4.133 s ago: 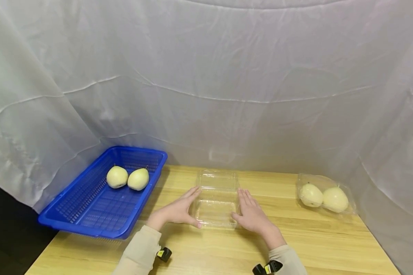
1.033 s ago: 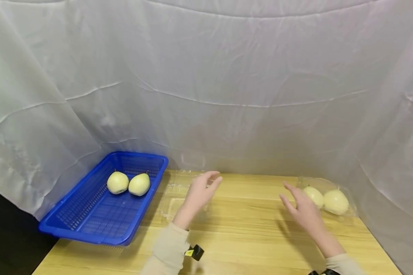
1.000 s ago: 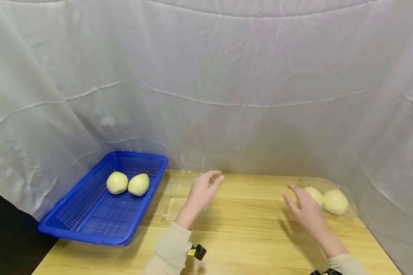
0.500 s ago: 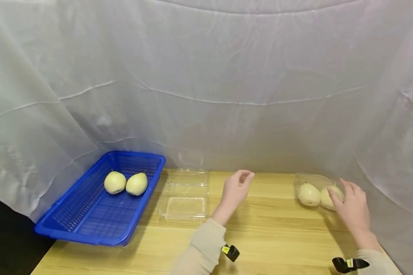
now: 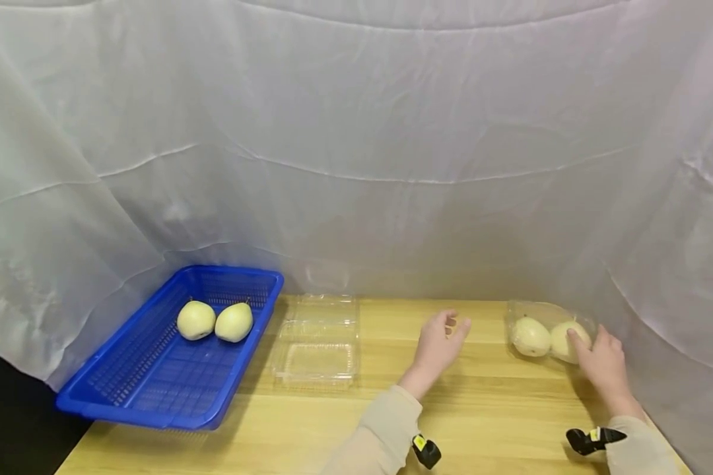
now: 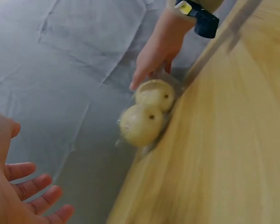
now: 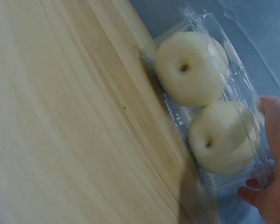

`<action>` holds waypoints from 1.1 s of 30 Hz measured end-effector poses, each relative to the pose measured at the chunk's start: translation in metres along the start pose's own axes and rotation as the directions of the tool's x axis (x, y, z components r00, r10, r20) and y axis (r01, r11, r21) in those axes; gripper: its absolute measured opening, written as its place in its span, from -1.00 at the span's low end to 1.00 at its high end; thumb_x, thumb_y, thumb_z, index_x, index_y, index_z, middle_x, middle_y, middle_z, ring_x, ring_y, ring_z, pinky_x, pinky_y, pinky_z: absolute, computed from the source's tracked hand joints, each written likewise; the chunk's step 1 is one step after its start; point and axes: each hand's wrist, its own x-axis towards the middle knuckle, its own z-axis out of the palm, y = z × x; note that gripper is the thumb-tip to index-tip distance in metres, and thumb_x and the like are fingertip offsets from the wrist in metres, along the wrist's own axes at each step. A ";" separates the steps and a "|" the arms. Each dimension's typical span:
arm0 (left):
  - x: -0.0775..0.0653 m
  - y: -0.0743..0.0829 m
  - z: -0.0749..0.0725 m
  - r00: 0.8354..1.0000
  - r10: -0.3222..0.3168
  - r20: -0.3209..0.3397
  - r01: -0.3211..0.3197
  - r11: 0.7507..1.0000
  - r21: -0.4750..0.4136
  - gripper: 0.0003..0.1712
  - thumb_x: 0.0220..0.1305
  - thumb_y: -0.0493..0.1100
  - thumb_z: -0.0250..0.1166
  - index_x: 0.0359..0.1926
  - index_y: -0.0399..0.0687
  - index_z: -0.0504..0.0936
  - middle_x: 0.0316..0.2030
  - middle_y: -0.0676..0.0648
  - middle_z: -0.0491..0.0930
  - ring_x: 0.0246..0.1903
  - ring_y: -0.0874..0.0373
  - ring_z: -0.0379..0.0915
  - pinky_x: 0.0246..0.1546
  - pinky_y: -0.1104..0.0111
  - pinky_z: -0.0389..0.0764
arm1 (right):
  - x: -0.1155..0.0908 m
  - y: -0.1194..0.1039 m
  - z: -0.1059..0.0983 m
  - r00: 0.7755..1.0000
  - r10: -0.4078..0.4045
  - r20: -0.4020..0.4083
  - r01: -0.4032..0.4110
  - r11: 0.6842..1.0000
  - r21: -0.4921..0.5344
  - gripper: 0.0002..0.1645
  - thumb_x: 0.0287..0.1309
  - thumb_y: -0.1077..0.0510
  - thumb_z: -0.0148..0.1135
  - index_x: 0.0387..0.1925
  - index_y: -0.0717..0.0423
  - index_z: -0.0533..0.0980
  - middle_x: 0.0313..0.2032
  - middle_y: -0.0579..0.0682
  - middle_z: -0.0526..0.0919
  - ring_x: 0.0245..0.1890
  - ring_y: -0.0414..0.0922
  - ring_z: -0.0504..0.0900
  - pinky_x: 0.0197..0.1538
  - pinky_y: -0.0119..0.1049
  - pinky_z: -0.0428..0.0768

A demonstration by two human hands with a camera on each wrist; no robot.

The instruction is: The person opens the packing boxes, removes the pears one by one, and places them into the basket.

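Observation:
At the right of the table, a clear plastic clamshell box (image 5: 512, 310) holds two pale yellow pears (image 5: 531, 336), seen close up as a pear (image 7: 191, 70) in the right wrist view. My right hand (image 5: 605, 366) grips the right end of this box, thumb on top and fingers round its corner. Some fingertips are hidden by the box. My left hand (image 5: 440, 346) hovers over the table to the left of the box, holding nothing. In the left wrist view the left hand (image 6: 18, 186) has its fingers spread, apart from the box.
An open clear clamshell box (image 5: 317, 359) with nothing in it lies left of centre. Beside it stands a blue plastic basket (image 5: 175, 419) containing two more pears (image 5: 234, 322). A grey curtain (image 5: 392, 224) encloses the wooden table (image 5: 309, 429) at the back and sides.
The bare clamshell box has moved left from the centre, out of both hands. My right hand has reached right and taken hold of the pear box; my left hand has followed rightward.

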 end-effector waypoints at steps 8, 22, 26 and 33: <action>-0.006 -0.005 0.006 0.998 -0.054 0.027 0.054 0.999 -0.004 -0.43 0.35 0.23 0.13 0.20 0.01 0.50 -0.01 0.03 0.58 -0.05 0.16 0.51 -0.11 0.39 0.58 | 0.002 -0.003 0.009 0.999 0.036 0.038 -0.036 0.999 -0.005 0.08 0.43 -0.28 -0.29 0.40 0.56 -0.35 0.30 0.74 -0.20 0.28 0.64 -0.08 0.29 0.47 0.01; -0.012 -0.022 0.004 0.993 -0.117 0.022 0.119 0.986 -0.117 -0.53 0.32 0.11 0.22 0.14 -0.01 0.55 -0.10 0.01 0.64 -0.10 0.18 0.56 -0.05 0.34 0.60 | -0.019 -0.039 0.032 0.992 -0.127 0.005 0.127 0.992 0.013 -0.03 0.44 -0.14 -0.14 0.37 0.65 -0.15 0.22 0.78 0.01 0.19 0.65 0.07 0.21 0.50 0.12; -0.014 -0.027 0.001 0.987 -0.157 0.040 0.162 0.976 -0.144 -0.54 0.33 0.10 0.21 0.16 0.03 0.55 -0.09 0.05 0.64 -0.07 0.19 0.55 -0.02 0.29 0.60 | -0.023 -0.051 0.040 0.988 -0.152 0.021 0.152 0.988 0.002 -0.03 0.45 -0.13 -0.14 0.37 0.66 -0.14 0.22 0.77 0.03 0.22 0.62 0.06 0.25 0.47 0.10; -0.014 -0.034 -0.007 0.982 -0.179 0.062 0.188 0.966 -0.176 -0.52 0.38 0.10 0.14 0.21 0.00 0.52 0.02 -0.02 0.64 0.07 0.03 0.55 0.08 0.13 0.60 | -0.033 -0.074 0.053 0.983 -0.163 0.082 0.163 0.987 0.013 -0.02 0.45 -0.14 -0.13 0.37 0.65 -0.17 0.25 0.75 0.00 0.25 0.60 0.03 0.29 0.46 0.07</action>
